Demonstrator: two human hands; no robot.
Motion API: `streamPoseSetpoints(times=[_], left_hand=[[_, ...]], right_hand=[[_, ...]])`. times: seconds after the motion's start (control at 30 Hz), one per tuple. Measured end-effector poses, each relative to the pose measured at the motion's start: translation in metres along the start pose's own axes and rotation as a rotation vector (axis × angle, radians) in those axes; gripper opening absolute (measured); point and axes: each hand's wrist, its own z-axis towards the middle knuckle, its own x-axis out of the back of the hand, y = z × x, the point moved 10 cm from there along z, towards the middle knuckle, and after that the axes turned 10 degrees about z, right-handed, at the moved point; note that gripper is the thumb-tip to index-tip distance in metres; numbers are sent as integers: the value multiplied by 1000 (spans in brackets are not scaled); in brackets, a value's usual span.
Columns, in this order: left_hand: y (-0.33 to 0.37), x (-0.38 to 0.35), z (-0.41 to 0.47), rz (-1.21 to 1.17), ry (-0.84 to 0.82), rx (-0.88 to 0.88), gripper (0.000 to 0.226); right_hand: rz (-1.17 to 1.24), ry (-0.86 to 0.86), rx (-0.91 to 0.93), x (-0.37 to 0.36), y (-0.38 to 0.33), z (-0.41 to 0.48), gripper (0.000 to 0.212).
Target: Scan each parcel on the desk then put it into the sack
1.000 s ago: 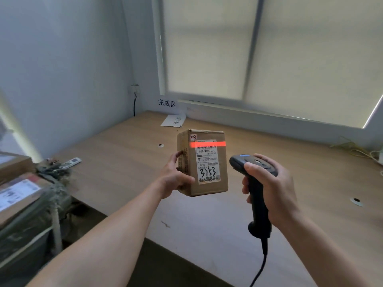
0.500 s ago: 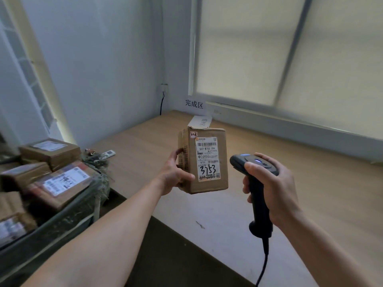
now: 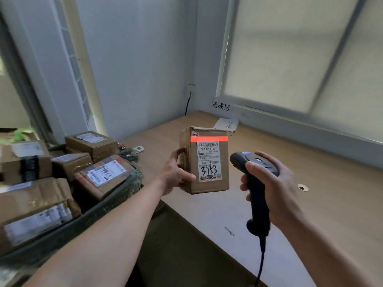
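My left hand (image 3: 175, 176) grips a small cardboard parcel (image 3: 207, 160) upright above the wooden desk (image 3: 310, 193), its white label with "3753" facing me. A red scan line crosses the parcel's top, just above the barcode. My right hand (image 3: 271, 183) holds a black corded barcode scanner (image 3: 256, 187) by its handle, to the right of the parcel and pointed at it. At the left stands a green sack (image 3: 99, 210) that holds several labelled cardboard parcels (image 3: 103, 175).
A white paper sheet (image 3: 227, 124) lies at the desk's far corner below a wall sign (image 3: 220, 105). A small remote (image 3: 139, 149) rests near the desk's left end. A cable hole (image 3: 302, 187) sits at the right. The window sill borders the desk's far side.
The view has swung further left, bringing the sack of parcels into sight. The red scan line, absent half a second ago, is back across the parcel's top. Both hands keep their holds.
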Motion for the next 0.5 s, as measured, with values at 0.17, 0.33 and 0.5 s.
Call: streamPoseSetpoints(times=[0.17, 0.33, 0.5], left_hand=[[-7, 33, -13, 16, 57, -7, 93], [-7, 62, -30, 59, 125, -13, 91], [-9, 87, -46, 83, 212, 11, 88]], right_hand=[[0, -41, -4, -25, 11, 3, 61], [1, -119, -15, -49, 18, 5, 47], [7, -186, -36, -68, 24, 8, 50]])
